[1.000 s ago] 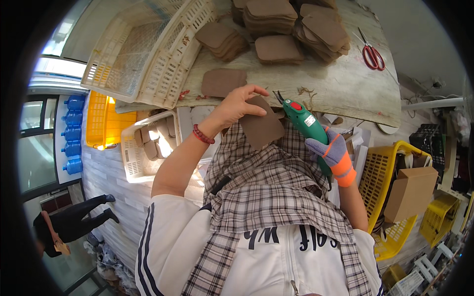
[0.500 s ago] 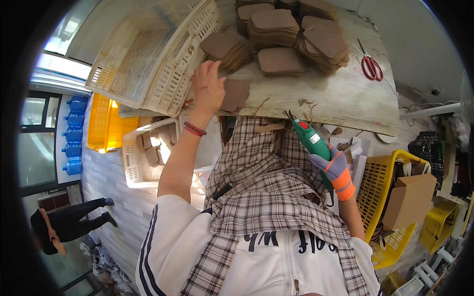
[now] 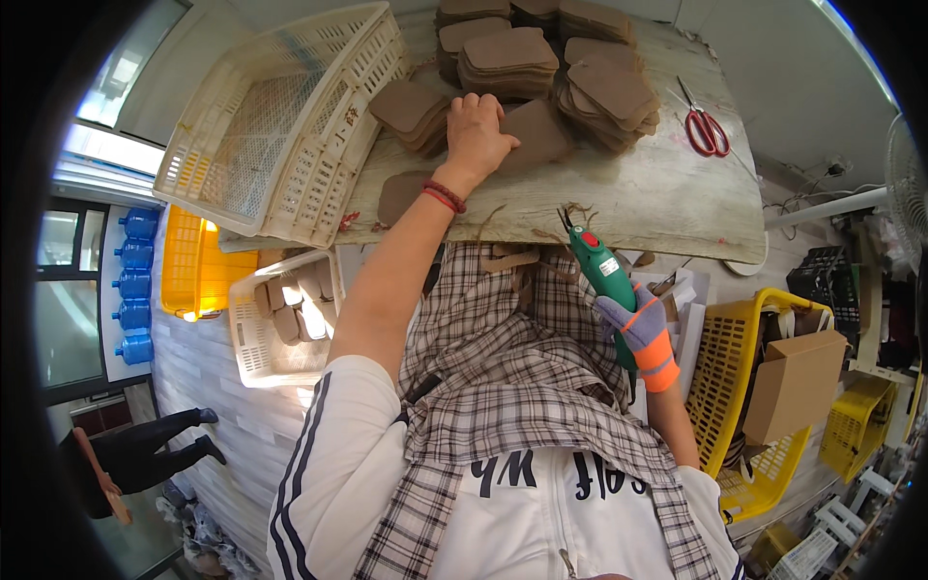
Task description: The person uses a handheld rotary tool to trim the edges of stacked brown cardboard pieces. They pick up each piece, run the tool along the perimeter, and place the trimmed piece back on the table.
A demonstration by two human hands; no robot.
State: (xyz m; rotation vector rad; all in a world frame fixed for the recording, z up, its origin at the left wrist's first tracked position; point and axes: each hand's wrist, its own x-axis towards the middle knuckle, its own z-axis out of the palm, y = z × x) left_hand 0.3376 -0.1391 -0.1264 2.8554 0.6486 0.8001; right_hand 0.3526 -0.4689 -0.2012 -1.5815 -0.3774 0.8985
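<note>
While the gloved right hand (image 3: 633, 329) stayed wrapped around the green cutter (image 3: 604, 275), the left hand (image 3: 476, 140) shifted to the brown pile (image 3: 537, 135) on the table (image 3: 701, 198); pinch unclear, cutter without a piece.

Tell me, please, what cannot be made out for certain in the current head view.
In the head view:
Left hand: its back hides the palm, so whether it grips the brown piece beside it is unclear.
Green tool: the gloved right hand covers part of its handle.
Rearmost brown stacks: cut off by the upper edge.
Right-hand yellow crate: a cardboard box hides some contents.
</note>
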